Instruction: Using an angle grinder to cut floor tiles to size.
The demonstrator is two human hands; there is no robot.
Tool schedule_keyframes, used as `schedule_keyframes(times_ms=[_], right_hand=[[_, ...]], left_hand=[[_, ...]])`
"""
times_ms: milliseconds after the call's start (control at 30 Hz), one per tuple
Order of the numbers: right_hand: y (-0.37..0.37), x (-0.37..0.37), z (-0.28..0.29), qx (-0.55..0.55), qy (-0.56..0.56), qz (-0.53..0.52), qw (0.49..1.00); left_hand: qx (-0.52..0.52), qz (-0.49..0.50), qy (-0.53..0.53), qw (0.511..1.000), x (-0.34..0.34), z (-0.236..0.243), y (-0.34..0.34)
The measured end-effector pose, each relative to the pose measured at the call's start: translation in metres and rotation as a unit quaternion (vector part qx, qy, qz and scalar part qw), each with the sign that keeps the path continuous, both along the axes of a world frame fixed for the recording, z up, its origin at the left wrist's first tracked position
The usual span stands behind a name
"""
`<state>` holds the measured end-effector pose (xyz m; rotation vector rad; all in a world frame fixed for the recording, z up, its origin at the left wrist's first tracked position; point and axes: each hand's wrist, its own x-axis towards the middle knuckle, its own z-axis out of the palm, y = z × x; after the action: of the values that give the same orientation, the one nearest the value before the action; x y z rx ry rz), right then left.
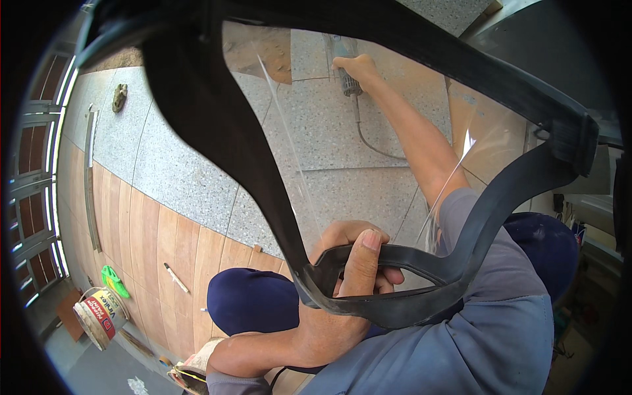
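Note:
A pair of black-framed safety goggles (517,172) with a transparent lens fills much of the view, held up close before me. My left hand (359,280) closes round the nose piece at their lower edge, thumb in front and fingers behind. Seen through the lens, my right arm reaches forward over the speckled grey tiles (355,197). At its end my right hand (359,69) wraps round a corded power tool (350,85) lying on the floor. Its dark cord (366,141) curves back and to the right. The tool's far end is hard to make out.
Wood-look planks (148,220) border the tiles at left, with a marker pen (176,278) on them. Further left are a long metal strip (90,178), a crumpled brown object (120,97), a green bag (114,281), a paint bucket (100,320) and a metal gate (33,178).

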<state>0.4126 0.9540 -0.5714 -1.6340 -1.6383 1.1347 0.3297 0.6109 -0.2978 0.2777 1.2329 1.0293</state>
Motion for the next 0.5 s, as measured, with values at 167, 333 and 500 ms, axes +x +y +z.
schedule_keyframes(times_ms=[167,333,500], right_hand=[[-0.017,-0.004,0.021,0.068,0.026,0.02,0.997],[-0.024,-0.01,0.03,0.075,0.04,0.009,0.996],[-0.028,-0.011,0.03,0.07,0.005,-0.002,0.998]], left_hand=[[0.0,-0.004,0.008,1.0,0.003,-0.006,-0.004],[0.013,-0.002,0.005,1.0,0.001,-0.009,-0.006],[0.016,-0.002,0.007,1.0,0.001,-0.011,-0.007]])
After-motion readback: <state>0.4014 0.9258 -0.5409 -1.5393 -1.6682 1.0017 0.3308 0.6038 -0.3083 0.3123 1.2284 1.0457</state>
